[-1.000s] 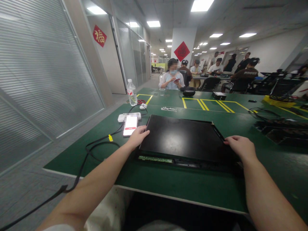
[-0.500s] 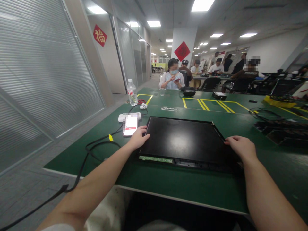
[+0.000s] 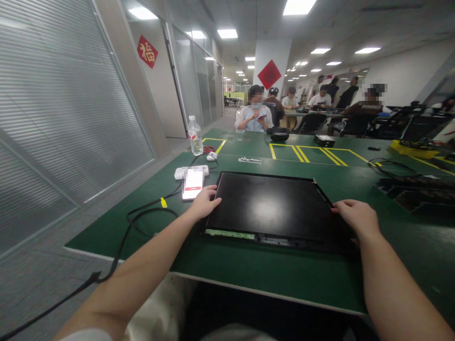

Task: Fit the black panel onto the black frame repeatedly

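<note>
The panel (image 3: pixel 266 203) lies between the left hand (image 3: pixel 204 203) and right hand (image 3: pixel 358 218), fingers (image 3: pixel 217 201) of each grasping the side edge nearest them.

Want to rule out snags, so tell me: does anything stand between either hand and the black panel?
Nothing visible does. The left hand touches the black panel at its left edge, the right hand its right edge. The phone lies just beyond the left hand, not between.
</note>
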The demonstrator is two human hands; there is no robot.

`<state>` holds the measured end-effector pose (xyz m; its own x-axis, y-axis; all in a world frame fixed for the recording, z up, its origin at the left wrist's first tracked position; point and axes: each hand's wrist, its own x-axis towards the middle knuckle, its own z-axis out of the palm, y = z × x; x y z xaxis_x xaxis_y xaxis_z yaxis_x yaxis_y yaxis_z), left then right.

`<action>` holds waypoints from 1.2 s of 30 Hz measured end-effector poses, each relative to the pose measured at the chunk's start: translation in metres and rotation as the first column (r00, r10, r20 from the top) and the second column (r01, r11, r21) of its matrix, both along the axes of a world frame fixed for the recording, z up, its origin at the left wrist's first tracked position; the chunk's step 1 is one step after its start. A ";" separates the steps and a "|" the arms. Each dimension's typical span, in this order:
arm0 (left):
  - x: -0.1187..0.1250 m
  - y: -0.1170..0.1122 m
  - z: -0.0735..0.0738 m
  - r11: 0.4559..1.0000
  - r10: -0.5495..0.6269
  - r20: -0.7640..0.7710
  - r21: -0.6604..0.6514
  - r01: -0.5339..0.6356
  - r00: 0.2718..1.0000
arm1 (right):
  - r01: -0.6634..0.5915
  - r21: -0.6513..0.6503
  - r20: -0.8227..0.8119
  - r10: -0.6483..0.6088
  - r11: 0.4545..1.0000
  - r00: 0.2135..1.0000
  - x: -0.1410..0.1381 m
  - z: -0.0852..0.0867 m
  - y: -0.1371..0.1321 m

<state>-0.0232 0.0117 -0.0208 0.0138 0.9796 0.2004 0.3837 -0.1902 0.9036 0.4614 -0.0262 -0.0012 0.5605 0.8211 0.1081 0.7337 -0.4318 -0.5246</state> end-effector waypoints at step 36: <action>-0.003 0.008 -0.011 0.988 0.054 -0.462 0.153 0.020 0.885 | 0.013 0.049 -0.045 -0.011 0.999 0.999 -0.003 -0.002 0.000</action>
<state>-0.0262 0.0200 -0.0317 0.1248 0.9397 0.3183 0.7559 -0.2979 0.5830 0.4585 -0.0258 -0.0030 0.5753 0.8087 0.1228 0.7039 -0.4130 -0.5778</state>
